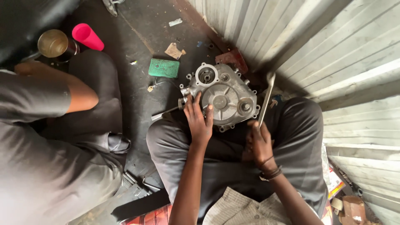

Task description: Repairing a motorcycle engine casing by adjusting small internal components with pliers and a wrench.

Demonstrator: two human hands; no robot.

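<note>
**Engine cover steadied, spanner in hand**

Cast-metal engine cover (pixel 223 98) sits on the floor (pixel 137 91) between the person's knees, near the corrugated wall (pixel 333 62). Left hand (pixel 199 121) lies flat on its left edge, fingers spread, gripping nothing. Right hand (pixel 259 141) is closed round a spanner (pixel 266 98). The cover looks heavy, rigid, likely oily; best held by its rim.

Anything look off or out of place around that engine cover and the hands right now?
Nothing damaged shows. The engine cover sits on the floor between the knees, left hand flat on it, right hand gripping a spanner. Paper scraps and a green pad litter the floor beside it.
</note>
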